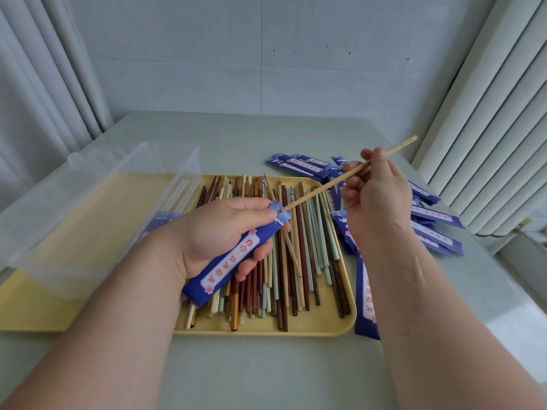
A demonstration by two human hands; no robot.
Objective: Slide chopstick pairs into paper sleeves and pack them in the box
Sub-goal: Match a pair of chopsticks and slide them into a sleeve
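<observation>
My left hand (225, 235) grips a blue paper sleeve (233, 258) with a white label and red characters, held slantwise over the tray. My right hand (376, 190) pinches a pale wooden chopstick (325, 186) near its upper end. The chopstick's lower tip sits at the sleeve's open mouth, by my left thumb. Under both hands a yellow tray (325, 327) holds several loose chopsticks (296, 261) in brown, red, mint, cream and gold. A clear plastic box (97, 202) stands to the left, with a few pale chopsticks visible through its wall.
A heap of blue paper sleeves (429, 220) lies on the grey-green table to the right of the tray, and one sleeve (367, 303) lies along the tray's right edge. Curtains hang on both sides, and a tiled wall stands behind.
</observation>
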